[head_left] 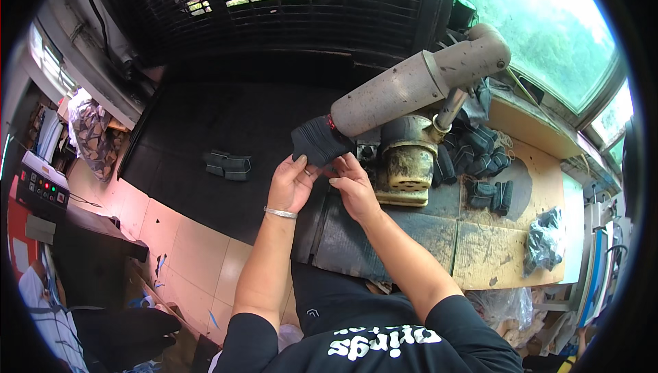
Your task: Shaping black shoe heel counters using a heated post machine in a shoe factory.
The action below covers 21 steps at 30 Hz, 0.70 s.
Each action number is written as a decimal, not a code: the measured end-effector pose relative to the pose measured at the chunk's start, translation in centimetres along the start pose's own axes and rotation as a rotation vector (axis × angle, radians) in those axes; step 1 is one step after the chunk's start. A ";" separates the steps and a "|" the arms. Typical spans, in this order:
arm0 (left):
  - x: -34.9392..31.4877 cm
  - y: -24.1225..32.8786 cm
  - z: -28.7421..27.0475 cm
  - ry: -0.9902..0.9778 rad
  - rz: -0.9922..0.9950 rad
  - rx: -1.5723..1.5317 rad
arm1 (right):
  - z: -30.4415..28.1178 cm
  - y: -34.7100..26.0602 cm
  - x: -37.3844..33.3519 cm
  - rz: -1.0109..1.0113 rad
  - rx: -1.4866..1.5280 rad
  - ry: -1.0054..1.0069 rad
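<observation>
Both hands hold a dark ribbed knit piece [319, 141], sock-like in look, at the open end of a thick grey metal tube [387, 95]. My left hand [291, 184], with a bracelet at the wrist, pinches its lower left edge. On the lower right edge my right hand [354, 188] closes its thumb and fingers. A bit of red shows where the fabric meets the tube's rim. Whether the fabric goes inside the tube is hidden. Right of my right hand stands a stained yellowish machine housing [409, 160] below the tube.
A tied dark knit bundle [228, 166] lies on the black tabletop [185, 126] to the left. At right, a pile of dark knit bundles [476, 153] and a filled plastic bag [545, 241] sit on cardboard [507, 256]. A control box [42, 181] is far left.
</observation>
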<state>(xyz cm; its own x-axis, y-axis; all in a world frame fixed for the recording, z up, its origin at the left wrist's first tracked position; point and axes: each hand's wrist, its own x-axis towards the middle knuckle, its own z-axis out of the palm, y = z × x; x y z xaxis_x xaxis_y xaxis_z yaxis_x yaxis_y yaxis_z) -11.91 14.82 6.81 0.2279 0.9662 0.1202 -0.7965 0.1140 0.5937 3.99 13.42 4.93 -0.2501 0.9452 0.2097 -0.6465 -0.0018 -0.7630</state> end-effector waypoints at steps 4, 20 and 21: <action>0.8 0.4 0.4 0.015 0.006 -0.004 | -0.9 1.5 0.9 0.030 0.071 0.068; 2.3 1.5 0.9 0.039 0.043 -0.067 | 1.0 0.7 3.1 -0.031 0.157 0.004; 2.2 1.4 1.1 0.037 0.026 -0.057 | 0.6 0.9 3.0 -0.026 0.162 0.004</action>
<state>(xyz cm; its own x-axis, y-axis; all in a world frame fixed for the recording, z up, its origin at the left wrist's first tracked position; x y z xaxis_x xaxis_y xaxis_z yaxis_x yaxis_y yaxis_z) -11.91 16.81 8.76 0.1863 0.9769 0.1049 -0.8327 0.1003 0.5446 2.25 16.04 5.18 -0.2289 0.9470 0.2255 -0.7603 -0.0293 -0.6489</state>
